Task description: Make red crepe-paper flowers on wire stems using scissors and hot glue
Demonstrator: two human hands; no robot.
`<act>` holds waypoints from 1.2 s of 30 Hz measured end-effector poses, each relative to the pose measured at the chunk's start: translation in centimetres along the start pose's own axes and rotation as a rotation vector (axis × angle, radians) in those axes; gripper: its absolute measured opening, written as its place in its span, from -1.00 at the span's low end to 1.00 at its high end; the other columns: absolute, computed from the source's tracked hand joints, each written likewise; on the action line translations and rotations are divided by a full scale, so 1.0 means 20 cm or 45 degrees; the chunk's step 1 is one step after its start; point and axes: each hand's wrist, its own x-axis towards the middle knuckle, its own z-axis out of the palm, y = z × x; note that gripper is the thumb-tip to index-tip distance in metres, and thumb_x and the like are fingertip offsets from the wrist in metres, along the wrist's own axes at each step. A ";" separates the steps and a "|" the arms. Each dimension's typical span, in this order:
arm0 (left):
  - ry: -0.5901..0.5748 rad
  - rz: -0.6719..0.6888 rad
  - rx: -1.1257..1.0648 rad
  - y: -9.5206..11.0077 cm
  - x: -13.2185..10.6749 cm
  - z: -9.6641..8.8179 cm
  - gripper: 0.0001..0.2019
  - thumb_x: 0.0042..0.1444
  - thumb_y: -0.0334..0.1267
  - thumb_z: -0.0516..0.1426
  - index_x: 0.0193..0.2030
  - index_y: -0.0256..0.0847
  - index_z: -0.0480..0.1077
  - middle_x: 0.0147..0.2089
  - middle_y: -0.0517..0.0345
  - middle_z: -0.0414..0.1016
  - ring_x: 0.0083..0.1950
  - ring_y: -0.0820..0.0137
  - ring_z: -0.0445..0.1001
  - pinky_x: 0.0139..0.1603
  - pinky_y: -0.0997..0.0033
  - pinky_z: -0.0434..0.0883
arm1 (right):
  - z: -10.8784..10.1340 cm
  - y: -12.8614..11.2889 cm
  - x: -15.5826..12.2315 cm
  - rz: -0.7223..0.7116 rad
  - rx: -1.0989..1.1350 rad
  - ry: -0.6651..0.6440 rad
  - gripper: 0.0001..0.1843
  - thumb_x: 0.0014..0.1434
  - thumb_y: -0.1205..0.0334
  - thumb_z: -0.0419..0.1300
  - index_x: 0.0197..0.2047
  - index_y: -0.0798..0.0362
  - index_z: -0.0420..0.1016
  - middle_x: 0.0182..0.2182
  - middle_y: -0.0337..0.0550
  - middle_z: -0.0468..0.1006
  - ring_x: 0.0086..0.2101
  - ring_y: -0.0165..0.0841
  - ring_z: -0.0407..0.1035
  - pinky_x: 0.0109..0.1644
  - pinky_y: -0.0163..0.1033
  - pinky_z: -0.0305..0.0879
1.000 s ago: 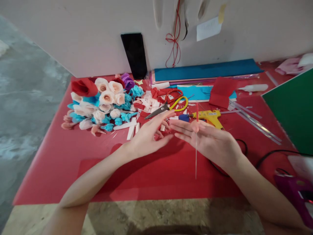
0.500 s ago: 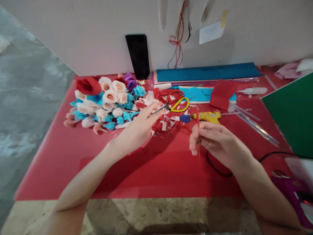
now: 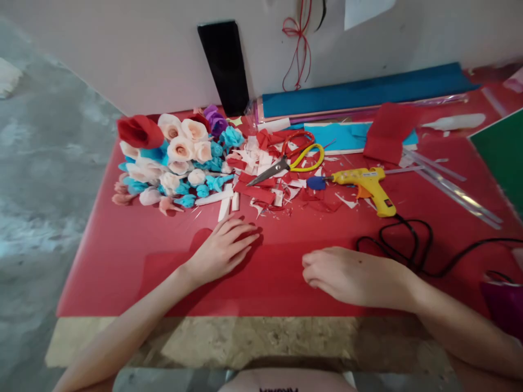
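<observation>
Left hand (image 3: 223,249) palm down, fingers loosely spread, nothing visibly gripped; light, flat pressure suits. Red sheet (image 3: 278,280) lies flat between hands. Right hand (image 3: 347,276) curled, hold hidden, can't tell. Black cord (image 3: 417,244) near right wrist: keep clear.

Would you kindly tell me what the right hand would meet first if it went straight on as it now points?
The right hand would probably meet the left hand first, though its height above the red tabletop is hard to judge.
</observation>
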 end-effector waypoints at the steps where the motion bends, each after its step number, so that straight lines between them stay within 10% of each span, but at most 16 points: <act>1: 0.002 0.005 0.027 0.00 -0.01 0.01 -0.69 0.12 -0.42 0.08 0.02 -0.18 0.39 0.05 0.00 0.46 0.09 0.25 0.35 0.23 -0.02 0.26 | 0.01 0.01 0.01 0.001 -0.008 -0.046 -0.72 0.23 0.43 -0.03 -0.42 0.14 0.44 -0.38 -0.08 0.45 -0.36 -0.32 0.37 -0.27 -0.24 0.23; 36: 0.022 -0.008 -0.064 0.03 0.02 0.01 -0.80 0.13 -0.41 0.08 -0.11 -0.18 0.42 -0.20 0.17 0.54 -0.06 0.38 0.38 0.35 -0.09 -0.02 | 0.02 0.04 0.05 0.107 -0.015 -0.146 -0.77 0.19 0.46 -0.01 -0.34 0.12 0.47 -0.35 -0.15 0.41 -0.32 -0.37 0.33 -0.19 -0.29 0.18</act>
